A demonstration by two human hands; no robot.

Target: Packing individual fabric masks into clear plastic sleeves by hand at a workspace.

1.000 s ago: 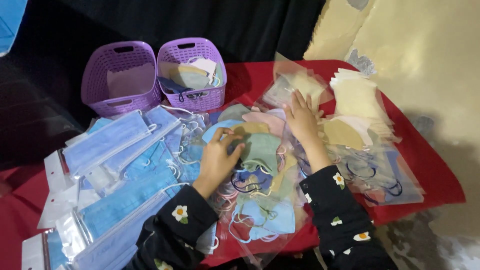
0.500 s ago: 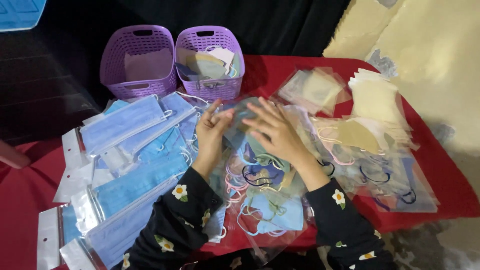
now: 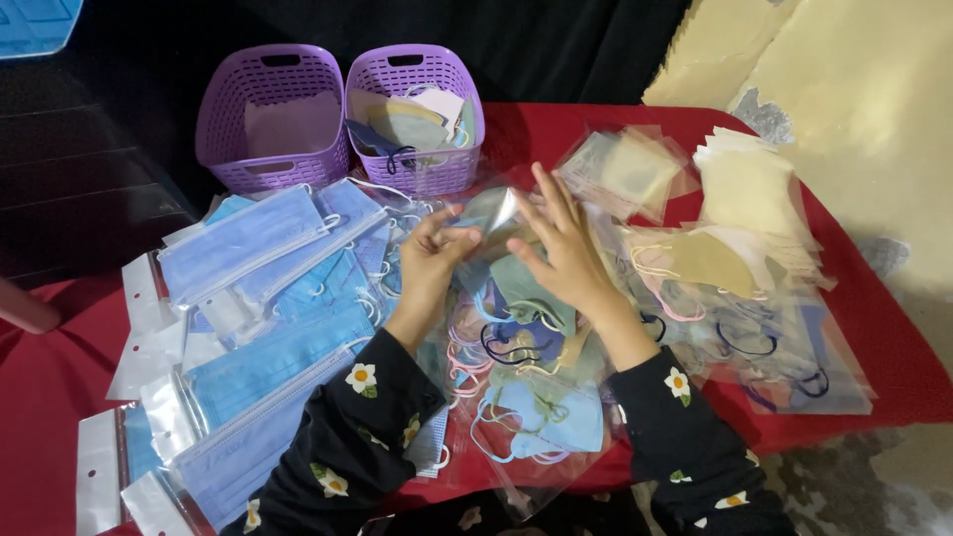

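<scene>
Both hands [image 3: 496, 253] on clear packet [image 3: 493, 220]; contents hard to make out.

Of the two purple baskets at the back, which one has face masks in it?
The right-hand purple basket, behind the person's hands, holds a small pile of loose masks in grey, white and dark blue. The left-hand basket shows only its bare floor.

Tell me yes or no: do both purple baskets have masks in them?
No: the right purple basket holds several masks, while the left purple basket shows only one flat pale sheet on its bottom.
</scene>
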